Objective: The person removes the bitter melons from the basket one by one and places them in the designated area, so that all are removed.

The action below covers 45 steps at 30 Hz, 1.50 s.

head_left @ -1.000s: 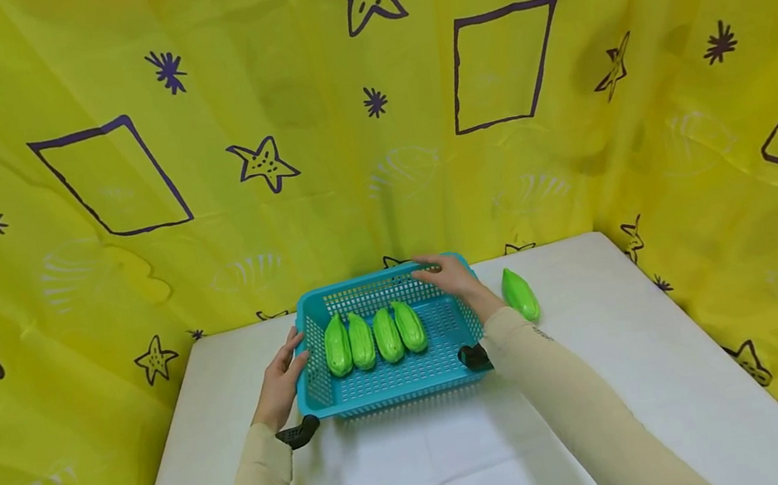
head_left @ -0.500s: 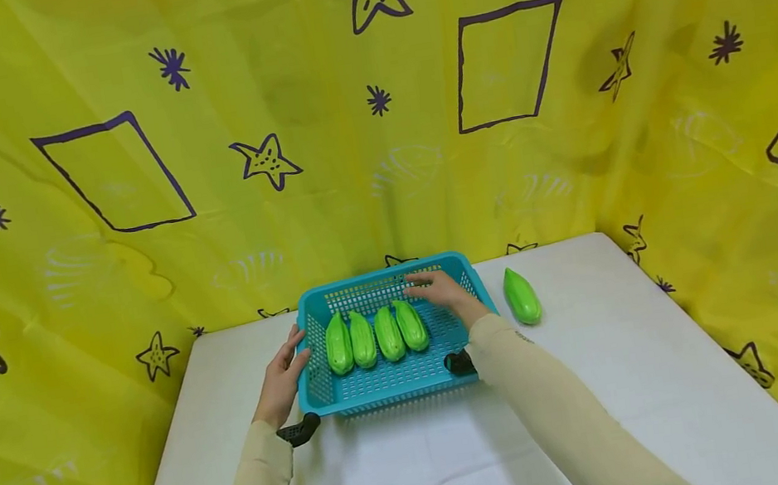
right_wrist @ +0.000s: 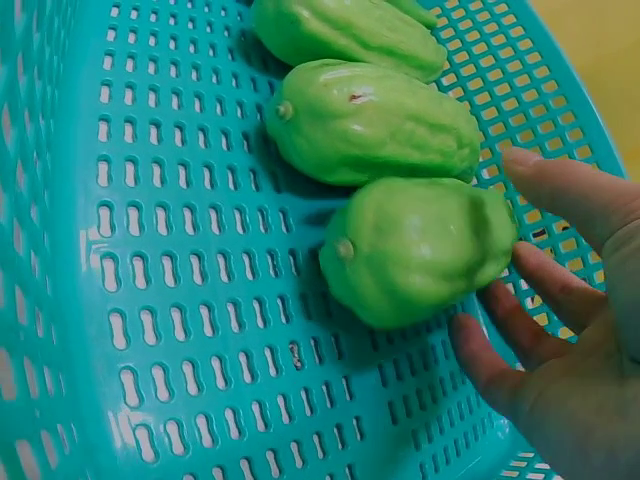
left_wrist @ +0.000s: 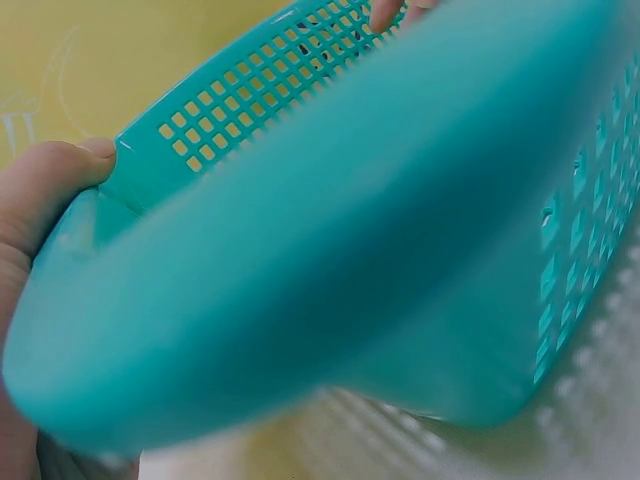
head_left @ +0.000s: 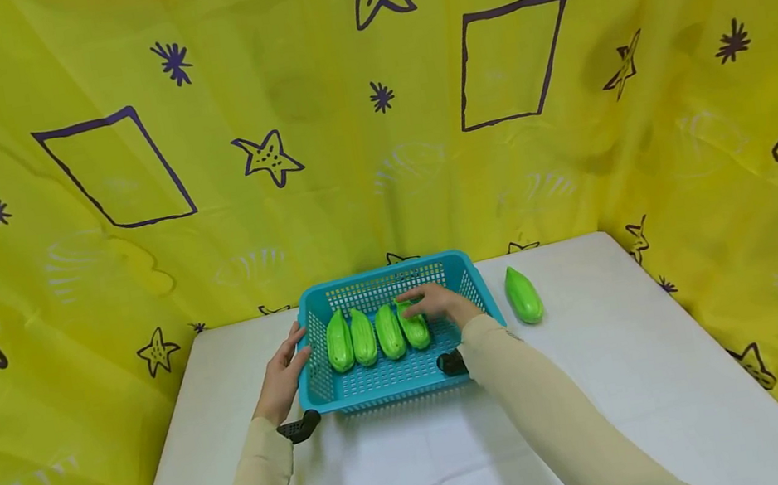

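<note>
A turquoise perforated basket [head_left: 465, 348] stands on the white table, with several bright green ridged gourds [head_left: 363, 338] lying side by side in it. My left hand [head_left: 280, 380] holds the basket's left side; in the left wrist view the thumb [left_wrist: 75, 165] lies over the rim, and the near rim hides much of the basket's inside. Inside the basket, my right hand [head_left: 436, 302] is at the far end of the rightmost gourd [right_wrist: 415, 255]. Its thumb [right_wrist: 560, 185] and fingers [right_wrist: 500, 360] spread around that end, not closed on it; whether they touch it is unclear.
One more green gourd [head_left: 523, 295] lies on the white table [head_left: 623, 342], right of the basket. A yellow curtain [head_left: 325, 218] with purple stars rises behind the table and along both sides. Each wrist bears a black camera [head_left: 301, 427].
My right hand has moved from the basket's far rim at the right, down and leftward to the rightmost gourd. The left hand stays at the basket's left side.
</note>
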Tool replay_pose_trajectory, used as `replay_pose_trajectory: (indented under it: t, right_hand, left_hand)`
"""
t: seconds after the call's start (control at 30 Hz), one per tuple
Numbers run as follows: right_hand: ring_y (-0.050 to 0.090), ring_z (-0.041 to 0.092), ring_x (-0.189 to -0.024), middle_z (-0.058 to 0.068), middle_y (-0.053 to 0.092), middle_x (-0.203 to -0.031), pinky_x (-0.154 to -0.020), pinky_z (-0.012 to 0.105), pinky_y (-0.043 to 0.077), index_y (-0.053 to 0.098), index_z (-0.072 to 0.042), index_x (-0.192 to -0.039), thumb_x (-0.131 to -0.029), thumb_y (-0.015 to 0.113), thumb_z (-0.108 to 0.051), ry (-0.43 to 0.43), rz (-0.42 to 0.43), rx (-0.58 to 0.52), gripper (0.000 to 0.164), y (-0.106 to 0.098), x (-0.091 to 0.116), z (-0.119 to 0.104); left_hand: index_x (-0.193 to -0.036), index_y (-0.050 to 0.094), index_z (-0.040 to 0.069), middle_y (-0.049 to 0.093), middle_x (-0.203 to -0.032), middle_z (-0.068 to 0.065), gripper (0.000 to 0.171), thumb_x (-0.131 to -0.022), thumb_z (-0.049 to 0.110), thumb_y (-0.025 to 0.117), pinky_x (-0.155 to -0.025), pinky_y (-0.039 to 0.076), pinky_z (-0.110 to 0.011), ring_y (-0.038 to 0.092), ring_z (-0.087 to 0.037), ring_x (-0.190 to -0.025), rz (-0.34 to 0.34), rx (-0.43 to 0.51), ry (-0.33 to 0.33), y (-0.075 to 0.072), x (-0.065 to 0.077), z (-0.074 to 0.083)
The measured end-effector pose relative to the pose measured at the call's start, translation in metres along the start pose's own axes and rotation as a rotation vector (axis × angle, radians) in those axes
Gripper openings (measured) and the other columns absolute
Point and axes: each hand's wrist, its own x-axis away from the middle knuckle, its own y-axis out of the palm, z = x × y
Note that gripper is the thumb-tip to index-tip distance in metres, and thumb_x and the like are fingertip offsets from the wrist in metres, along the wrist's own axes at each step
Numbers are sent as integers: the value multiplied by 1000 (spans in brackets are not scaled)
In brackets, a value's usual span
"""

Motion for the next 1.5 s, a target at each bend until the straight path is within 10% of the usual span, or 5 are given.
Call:
replay_pose_trajectory:
  t: [0.8,1.13,1.5]
  right_hand:
    - [40,38,-134,19,32,-154,-98,46,47,57,-10,-138,-93,66,-10,75,-37,35,45,-1,4,12]
    - [36,40,-137,20,36,-152,-104,51,41,53,-12,-141,-96,63,-20,-10,-95,313,47,-10,5,12]
    - [40,39,-134,19,37,-152,-100,48,44,53,-11,-141,-96,63,-19,10,-88,318,46,-14,4,11]
  left_hand:
    - [-154,31,9,11,-163,6,53,-104,19,48,-119,11,-51,-1,-24,-150,-3,-6,5,0,0,-1]
    - [-154,30,9,11,-163,5,53,-104,18,48,-119,12,-51,-1,-25,-150,-4,-6,-7,-1,2,0]
    - [-154,31,9,11,-163,5,54,-104,19,49,-118,15,-51,-1,-25,-150,-3,-14,-8,-1,1,0]
